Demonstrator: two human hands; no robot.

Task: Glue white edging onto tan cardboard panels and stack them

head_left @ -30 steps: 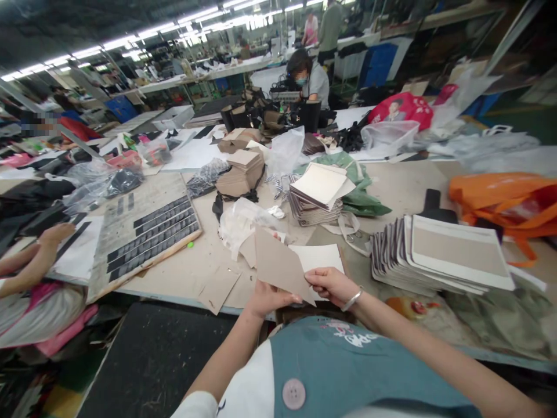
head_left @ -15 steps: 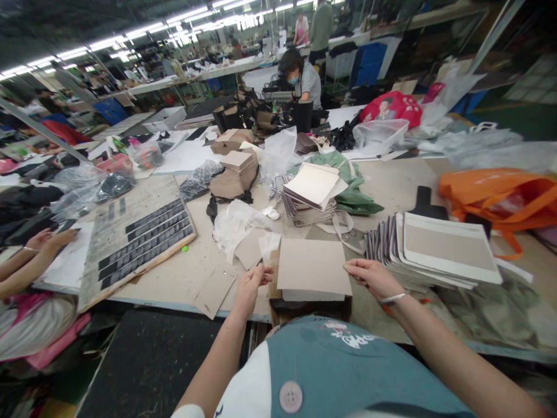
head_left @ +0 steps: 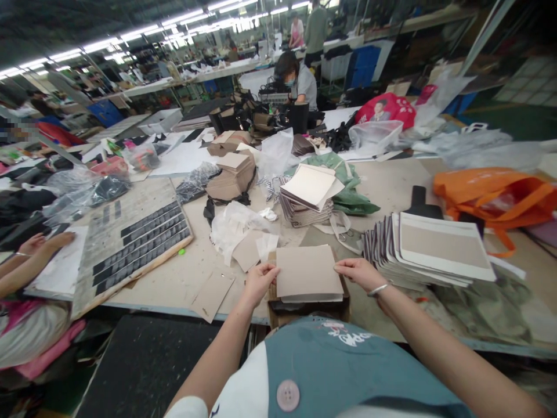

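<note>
Between my hands lies a beige rectangular sheet (head_left: pixel 308 271), with a pale layer showing along its lower edge. It rests over a brown cardboard box (head_left: pixel 282 312) at the table's front edge. My left hand (head_left: pixel 261 280) pinches the sheet's left side. At the opposite side, my right hand (head_left: pixel 357 273) grips the edge between thumb and fingers. Close to my right hand is a fanned stack of layered panels (head_left: pixel 444 247). Loose beige pieces (head_left: pixel 213 293) lie left of my left hand.
Behind the sheet stands another panel stack (head_left: pixel 308 194) beside a green bag (head_left: pixel 352 194). A board with black strips (head_left: pixel 139 244) lies to the left, near another person's hands (head_left: pixel 46 244). An orange bag (head_left: pixel 491 194) sits at right. A person (head_left: pixel 300 81) works across the table.
My left hand has moved right and closed on the sheet's left side. The sheet has shifted slightly left, and my right hand has moved left with its edge.
</note>
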